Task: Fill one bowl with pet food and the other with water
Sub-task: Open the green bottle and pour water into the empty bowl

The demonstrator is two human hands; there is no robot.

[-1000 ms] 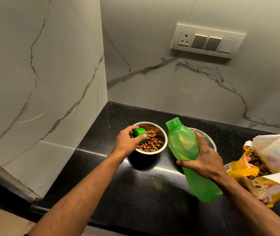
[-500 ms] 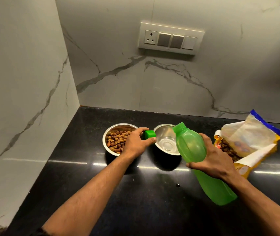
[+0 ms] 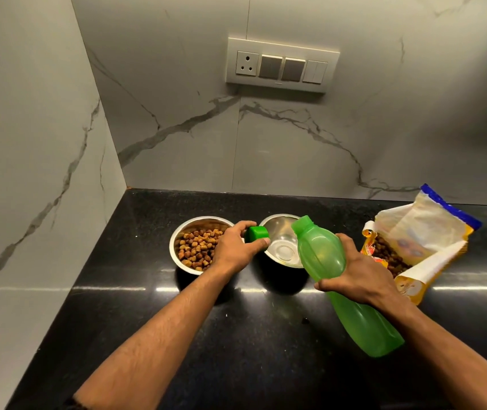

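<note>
Two steel bowls stand side by side on the black counter. The left bowl (image 3: 180, 235) holds brown kibble. The right bowl (image 3: 280, 247) looks empty and shiny inside. My left hand (image 3: 236, 247) holds the green bottle cap (image 3: 256, 234) between the two bowls. My right hand (image 3: 357, 273) grips a green plastic bottle (image 3: 325, 255) round its middle. The bottle is uncapped and tilted, its open neck over the right bowl's rim. No water shows pouring.
An opened yellow and white pet food bag (image 3: 419, 244) lies to the right, kibble showing at its mouth. Marble walls close the corner at left and back. A switch panel (image 3: 280, 66) sits on the back wall. Black counter (image 3: 251, 335) stretches toward me.
My left hand carried the cap from over the kibble bowl rightward to between the bowls. The bottle's neck has tipped nearer over the right bowl. The view shifted right.
</note>
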